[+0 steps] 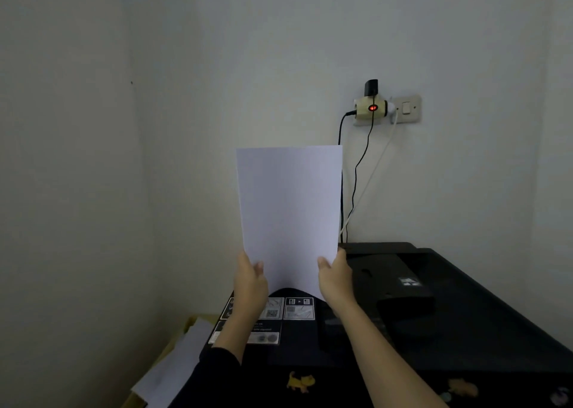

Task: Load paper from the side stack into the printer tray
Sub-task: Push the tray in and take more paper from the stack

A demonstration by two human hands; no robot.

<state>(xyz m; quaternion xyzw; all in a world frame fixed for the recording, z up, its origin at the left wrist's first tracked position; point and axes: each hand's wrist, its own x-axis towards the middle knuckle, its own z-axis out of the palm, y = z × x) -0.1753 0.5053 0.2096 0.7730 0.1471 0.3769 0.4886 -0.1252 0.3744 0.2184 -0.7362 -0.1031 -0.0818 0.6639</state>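
I hold a white sheaf of paper [290, 209] upright above the black printer [449, 324]. My left hand [249, 282] grips its lower left edge and my right hand [336, 279] grips its lower right edge. The bottom edge of the paper bows upward between my hands. The printer's rear tray area [376, 247] lies just right of the paper, dark and hard to make out. The side stack of paper [176, 364] lies at the lower left beside the printer.
Instruction stickers [286, 310] mark the printer's top. A wall socket with an adapter [372, 108] sits above the printer, and its cables [356, 171] hang down behind the paper's right edge. Walls close in at left and back.
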